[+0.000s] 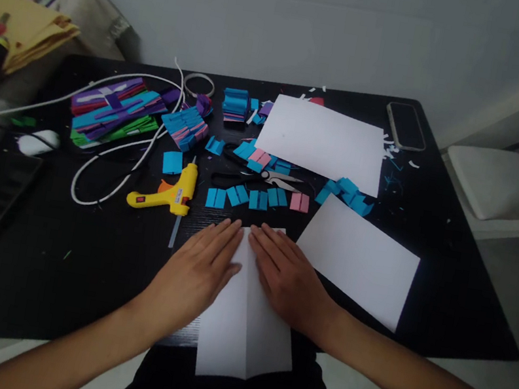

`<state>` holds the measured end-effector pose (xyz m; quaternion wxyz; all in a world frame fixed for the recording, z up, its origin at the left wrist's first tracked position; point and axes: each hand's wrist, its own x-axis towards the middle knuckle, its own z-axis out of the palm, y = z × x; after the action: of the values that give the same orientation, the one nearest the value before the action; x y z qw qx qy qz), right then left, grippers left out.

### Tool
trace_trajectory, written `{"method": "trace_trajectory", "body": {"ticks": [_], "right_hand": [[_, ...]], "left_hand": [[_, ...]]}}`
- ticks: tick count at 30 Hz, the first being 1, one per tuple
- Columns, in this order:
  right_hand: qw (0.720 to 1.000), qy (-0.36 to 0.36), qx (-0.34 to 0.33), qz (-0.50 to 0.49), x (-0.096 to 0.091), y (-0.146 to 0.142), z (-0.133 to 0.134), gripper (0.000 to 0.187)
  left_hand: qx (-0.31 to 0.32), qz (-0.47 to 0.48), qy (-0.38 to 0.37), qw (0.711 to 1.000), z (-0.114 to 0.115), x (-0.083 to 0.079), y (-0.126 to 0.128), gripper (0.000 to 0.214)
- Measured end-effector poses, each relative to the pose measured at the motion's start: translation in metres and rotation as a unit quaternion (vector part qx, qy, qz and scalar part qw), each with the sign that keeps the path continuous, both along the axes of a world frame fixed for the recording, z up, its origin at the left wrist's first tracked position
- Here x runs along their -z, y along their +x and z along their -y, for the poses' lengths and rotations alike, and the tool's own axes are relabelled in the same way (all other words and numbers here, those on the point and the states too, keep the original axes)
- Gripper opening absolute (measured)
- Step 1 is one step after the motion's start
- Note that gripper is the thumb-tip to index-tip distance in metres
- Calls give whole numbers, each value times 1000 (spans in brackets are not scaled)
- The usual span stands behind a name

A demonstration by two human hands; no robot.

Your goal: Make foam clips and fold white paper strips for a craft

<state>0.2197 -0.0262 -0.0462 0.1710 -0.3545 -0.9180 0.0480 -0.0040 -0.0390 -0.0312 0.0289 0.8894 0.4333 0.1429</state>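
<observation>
A white sheet of paper (246, 332) with a crease down its middle lies at the table's near edge, its lower end reaching past that edge. My left hand (205, 265) rests on the sheet's left side, fingers stretched out toward its far end. On the right half, my right hand (290, 279) lies with its fingers extended, the fingertips close to the crease. Neither hand grips anything. Just beyond the fingertips are folded blue paper pieces (258, 200) in a row and a pink folded piece (300, 202). Scissors (282, 178) lie behind them, partly covered by paper pieces.
A yellow glue gun (167, 192) lies left of my hands, near a looped white cable (75, 180). More white sheets (363, 258) lie to the right. Coloured paper strips (119, 108) are stacked at the back left. A phone (406, 126) sits at the far right corner.
</observation>
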Motion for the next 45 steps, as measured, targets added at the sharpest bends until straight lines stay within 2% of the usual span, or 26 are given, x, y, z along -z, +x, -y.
{"method": "trace_trajectory", "body": {"ticks": [4,8,14,24,38,45], "right_hand": [[1000,-6,4,18,0,0,3,47],[1000,-12,18,20,-1,-3,6,48],[999,-22,22,18,0,-4,9,51],[996,-82,39,0,-6,-3,2,57],[995,-76,67,19,-2,-9,9,58],[995,-81,62,18,-5,-8,7,59]], "left_hand": [[-12,-38,-6,999,13,11,1,61],[-33,-48,-11,998,18,12,7,66],[-50,-45,-31,997,21,9,12,62],[3,-14,-39,999,14,7,3,57],[-30,-22,-42,998,25,13,14,59],[-20,13,-68,997,17,4,7,63]]}}
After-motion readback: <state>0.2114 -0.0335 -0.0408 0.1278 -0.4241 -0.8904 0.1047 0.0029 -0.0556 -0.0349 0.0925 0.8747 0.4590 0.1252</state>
